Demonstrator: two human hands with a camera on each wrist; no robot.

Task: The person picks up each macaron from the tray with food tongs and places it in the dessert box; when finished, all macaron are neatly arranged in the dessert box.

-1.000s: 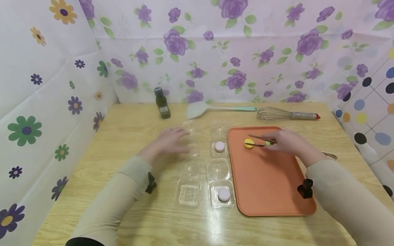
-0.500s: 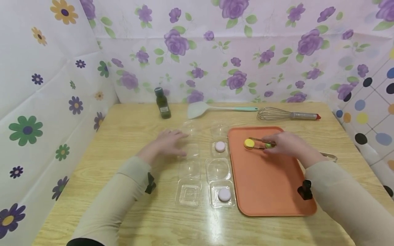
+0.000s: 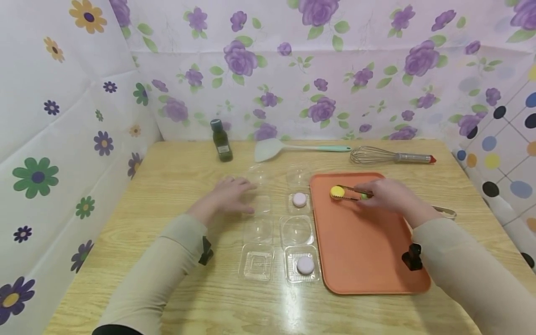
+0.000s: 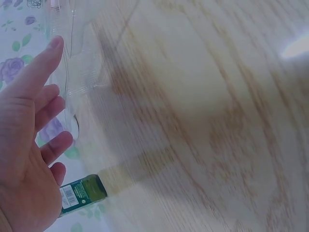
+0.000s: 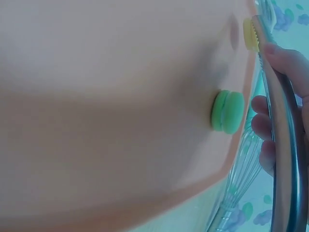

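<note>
My right hand grips metal tongs over the orange tray. Between the tong tips a yellow macaron is pinched, raised off the tray, its shadow apart from it in the right wrist view. A green macaron sits on the tray beneath the hand, mostly covered in the head view. My left hand hovers with relaxed, spread fingers beside the far-left clear plastic box; whether it touches the box I cannot tell. Lilac macarons occupy the two right-hand boxes.
Clear opened boxes with lids form two columns left of the tray, the near-left box among them. Along the back lie a dark green bottle, a white spatula and a whisk. Patterned sheets border the table.
The tongs have closed on the yellow macaron and lifted it, shifting slightly left. My left hand drew back a little to the left, then stayed still.
</note>
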